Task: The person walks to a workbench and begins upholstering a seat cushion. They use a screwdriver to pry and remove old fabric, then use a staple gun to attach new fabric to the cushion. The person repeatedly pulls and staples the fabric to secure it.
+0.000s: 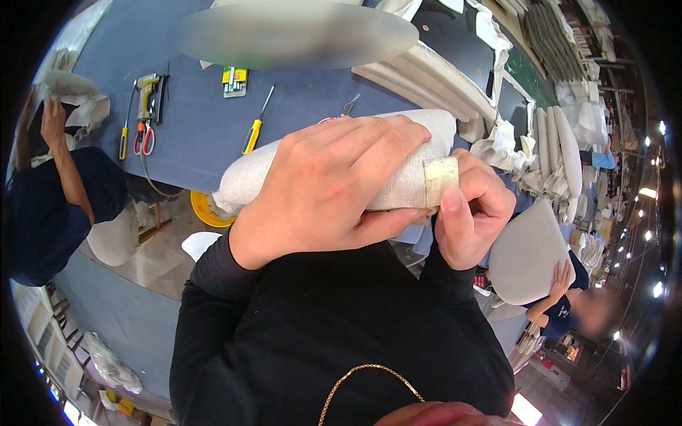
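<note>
A padded cushion piece covered in light beige woven fabric (245, 172) is held up in front of my chest. My left hand (334, 181) lies across it with the fingers over the top and the thumb along the near lower edge. At its right end, my right hand (474, 209) is closed. The right thumb presses the lower corner of a small cream square patch (440, 174) that lies against the fabric. What the other right fingers hold behind it is hidden.
On the blue table (192, 106) lie a yellow-handled screwdriver (254, 131), red-handled scissors (144, 138), a staple gun (148, 96) and a small green-yellow pack (235, 82). Covered panels (426, 74) stand at the back right. Co-workers are left and right; one holds a grey seat panel (529, 255).
</note>
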`<state>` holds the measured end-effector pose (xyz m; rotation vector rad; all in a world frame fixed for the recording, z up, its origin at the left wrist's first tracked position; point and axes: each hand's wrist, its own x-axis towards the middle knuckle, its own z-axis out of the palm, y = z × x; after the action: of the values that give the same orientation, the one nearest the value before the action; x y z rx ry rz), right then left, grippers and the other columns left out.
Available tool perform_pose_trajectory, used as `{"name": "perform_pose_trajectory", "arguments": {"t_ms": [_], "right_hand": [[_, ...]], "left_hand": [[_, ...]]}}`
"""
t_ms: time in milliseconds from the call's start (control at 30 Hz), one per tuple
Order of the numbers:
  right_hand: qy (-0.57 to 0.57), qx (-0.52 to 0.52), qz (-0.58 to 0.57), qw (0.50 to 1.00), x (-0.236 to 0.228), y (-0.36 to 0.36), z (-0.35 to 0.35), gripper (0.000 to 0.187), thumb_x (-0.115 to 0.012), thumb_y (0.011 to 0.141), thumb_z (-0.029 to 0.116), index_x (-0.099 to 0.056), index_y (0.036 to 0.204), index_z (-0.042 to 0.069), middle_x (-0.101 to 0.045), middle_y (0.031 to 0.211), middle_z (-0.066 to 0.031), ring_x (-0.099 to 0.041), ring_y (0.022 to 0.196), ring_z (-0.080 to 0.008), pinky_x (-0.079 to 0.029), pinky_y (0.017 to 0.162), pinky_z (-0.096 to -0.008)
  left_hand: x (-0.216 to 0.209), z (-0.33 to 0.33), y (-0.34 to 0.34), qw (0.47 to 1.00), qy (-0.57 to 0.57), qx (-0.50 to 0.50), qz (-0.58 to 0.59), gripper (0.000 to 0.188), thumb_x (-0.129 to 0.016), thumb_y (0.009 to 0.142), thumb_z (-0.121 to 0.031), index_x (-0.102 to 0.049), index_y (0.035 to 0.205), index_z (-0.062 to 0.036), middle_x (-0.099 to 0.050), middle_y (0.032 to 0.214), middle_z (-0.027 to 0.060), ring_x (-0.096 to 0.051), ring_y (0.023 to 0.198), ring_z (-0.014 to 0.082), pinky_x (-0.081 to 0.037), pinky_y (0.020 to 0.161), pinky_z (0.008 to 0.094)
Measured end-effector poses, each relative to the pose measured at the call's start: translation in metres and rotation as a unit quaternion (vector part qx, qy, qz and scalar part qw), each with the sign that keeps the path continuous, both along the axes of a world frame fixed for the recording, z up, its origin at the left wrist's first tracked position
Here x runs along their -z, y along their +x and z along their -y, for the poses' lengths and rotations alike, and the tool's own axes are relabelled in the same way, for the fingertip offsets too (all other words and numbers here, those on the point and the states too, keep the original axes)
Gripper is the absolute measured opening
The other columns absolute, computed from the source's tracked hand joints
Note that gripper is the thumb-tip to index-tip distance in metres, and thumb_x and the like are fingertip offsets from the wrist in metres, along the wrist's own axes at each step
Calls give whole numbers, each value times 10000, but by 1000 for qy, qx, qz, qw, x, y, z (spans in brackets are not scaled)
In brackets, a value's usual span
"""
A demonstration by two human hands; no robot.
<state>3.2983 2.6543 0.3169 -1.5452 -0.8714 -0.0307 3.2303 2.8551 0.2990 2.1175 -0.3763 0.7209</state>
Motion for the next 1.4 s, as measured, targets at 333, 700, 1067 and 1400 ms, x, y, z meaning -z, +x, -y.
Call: {"name": "perform_pose_trajectory", "arguments": {"t_ms": [333, 700, 1067, 1400], "right_hand": [[-6, 24, 2, 1000, -1, -2, 3, 274, -742, 848, 17, -514, 697, 21, -462, 679, 3, -379, 624, -92, -251, 564, -288], [204, 7, -257, 945, 31, -11, 3, 261, -678, 945, 82, -552, 723, 28, -510, 707, 12, -438, 637, -90, -307, 597, -284], [-271, 135, -460, 834, 402, -1, 139, 299, -689, 975, 231, -654, 729, 64, -547, 612, 40, -476, 552, -72, -366, 530, -276], [-385, 60, -441, 809, 456, 15, 169, 456, -716, 1027, 429, -686, 805, 32, -625, 654, -12, -537, 498, -94, -419, 453, -269]], "left_hand": [[-5, 9, -3, 999, -7, -12, -35, 641, -904, 701, -246, -665, 1266, -61, -748, 1181, 110, -748, 1018, 341, -597, 828, 389], [-7, -2, -8, 995, -58, -60, -62, 561, -840, 821, -256, -652, 1304, -41, -736, 1197, 142, -734, 1069, 342, -566, 894, 371], [15, -88, -4, 974, -202, -47, -94, 485, -714, 964, -285, -636, 1350, -3, -692, 1270, 96, -622, 1191, 178, -473, 1049, 340], [15, -89, 1, 972, -198, -72, -108, 492, -709, 959, -275, -628, 1368, -14, -681, 1274, 82, -616, 1193, 173, -468, 1059, 335]]}}
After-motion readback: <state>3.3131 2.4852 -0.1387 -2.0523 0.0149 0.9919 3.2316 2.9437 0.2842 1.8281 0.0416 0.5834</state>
